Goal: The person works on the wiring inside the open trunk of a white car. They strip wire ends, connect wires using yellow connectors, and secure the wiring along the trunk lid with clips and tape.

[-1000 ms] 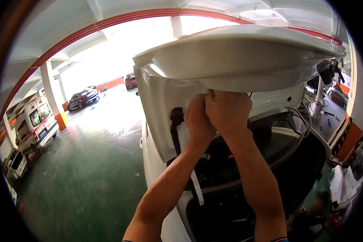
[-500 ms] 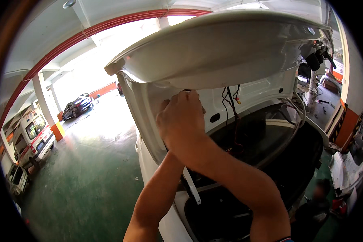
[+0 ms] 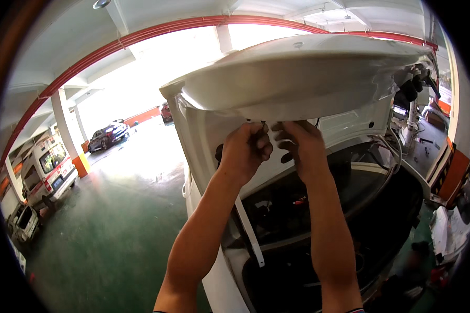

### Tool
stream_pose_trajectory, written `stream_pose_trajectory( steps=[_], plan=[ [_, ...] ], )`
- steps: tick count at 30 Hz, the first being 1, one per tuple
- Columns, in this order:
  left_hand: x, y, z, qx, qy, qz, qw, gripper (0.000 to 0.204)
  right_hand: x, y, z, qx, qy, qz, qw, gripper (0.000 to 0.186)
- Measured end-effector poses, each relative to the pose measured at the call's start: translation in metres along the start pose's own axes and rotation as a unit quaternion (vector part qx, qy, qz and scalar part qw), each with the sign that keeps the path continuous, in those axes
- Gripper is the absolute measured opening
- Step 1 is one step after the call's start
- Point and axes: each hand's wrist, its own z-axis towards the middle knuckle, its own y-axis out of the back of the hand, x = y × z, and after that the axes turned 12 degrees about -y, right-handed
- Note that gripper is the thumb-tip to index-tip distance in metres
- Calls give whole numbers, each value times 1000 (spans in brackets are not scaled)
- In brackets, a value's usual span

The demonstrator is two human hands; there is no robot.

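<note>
My left hand (image 3: 248, 148) is raised under the lip of the white raised lid (image 3: 297, 78) of a white vehicle, fingers curled and pinched by the lid's edge; whatever they hold is too small to make out. Just right of it my right hand (image 3: 300, 143) reaches up to the same edge, fingers bent and apart. Behind and below them are the lid's inner panel (image 3: 350, 125) with dark holes, a metal strut (image 3: 248, 232) hanging on the left and the dark opening (image 3: 376, 219) of the vehicle.
A green floor (image 3: 109, 235) stretches left, with an ambulance (image 3: 47, 167), a dark car (image 3: 108, 134) and a pillar (image 3: 62, 120). Red pipes run overhead. At right stand an orange-and-white pillar (image 3: 449, 172) and removed white panels (image 3: 449, 229). A blurred person is low at the right.
Half a second ago my right hand lay across my left; now it has moved right and they are side by side. My left forearm has risen, and the view has shifted.
</note>
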Motion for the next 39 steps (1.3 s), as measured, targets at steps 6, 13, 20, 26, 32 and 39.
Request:
stream_pose_trajectory(
  steps=[6, 13, 20, 26, 32, 39],
  plan=[
    [-8, 15, -2, -1, -49, 134, 990, 23, -1, -22, 36, 104, -36, 81, 991, 32],
    [-25, -1, -5, -65, -214, 474, 852, 34, -7, -19, 46, 58, -48, 29, 997, 33],
    [-12, -15, -3, -132, -194, 223, 946, 26, -13, -14, 48, 127, -41, 119, 984, 26],
    [-9, -15, 3, -158, -170, 192, 954, 22, -13, -14, 47, 128, -45, 144, 980, 26],
    [-10, -10, 9, -159, -97, 209, 960, 18, -16, -8, 51, 142, -52, 124, 981, 28],
    [-12, 6, 18, -86, 61, 143, 984, 12, -14, 9, 50, 152, 32, -51, 987, 33]
  ],
)
